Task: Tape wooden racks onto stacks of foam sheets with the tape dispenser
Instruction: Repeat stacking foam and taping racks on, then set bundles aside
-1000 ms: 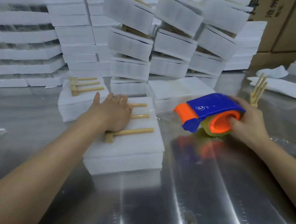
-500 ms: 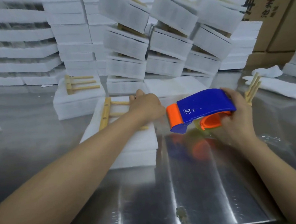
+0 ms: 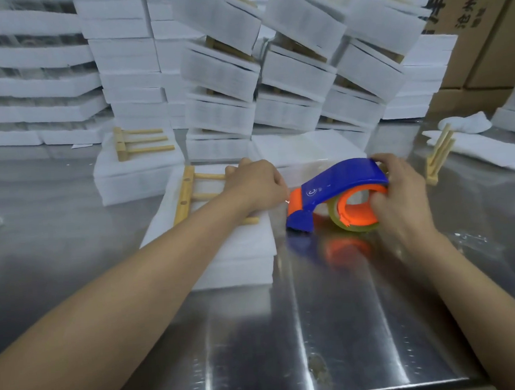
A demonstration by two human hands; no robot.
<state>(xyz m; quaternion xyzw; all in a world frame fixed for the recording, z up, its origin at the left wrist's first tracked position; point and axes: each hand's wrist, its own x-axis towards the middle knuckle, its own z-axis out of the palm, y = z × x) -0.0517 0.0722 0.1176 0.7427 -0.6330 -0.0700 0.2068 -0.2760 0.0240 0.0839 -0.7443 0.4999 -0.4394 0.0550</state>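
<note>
Steel table (image 3: 331, 325): I see the foam stack (image 3: 238, 252) lying centre-left, wooden rack (image 3: 190, 195) flat on top. My left hand (image 3: 256, 189) rests curled over the rack's right side. My right hand (image 3: 399, 193) grasps the tape dispenser (image 3: 339, 184), its nose down touching the table beside the stack.

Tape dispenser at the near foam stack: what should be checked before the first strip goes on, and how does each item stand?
1. Wooden rack lies flat on the foam stack: ok.
2. Left hand steadies the rack: ok.
3. Right hand has a grip on the tape dispenser: ok.
4. Dispenser nose is at the stack's right edge: ok.
5. Tape end stuck to foam: cannot tell.
6. Metal table beside the stack is unobstructed: ok.
</note>
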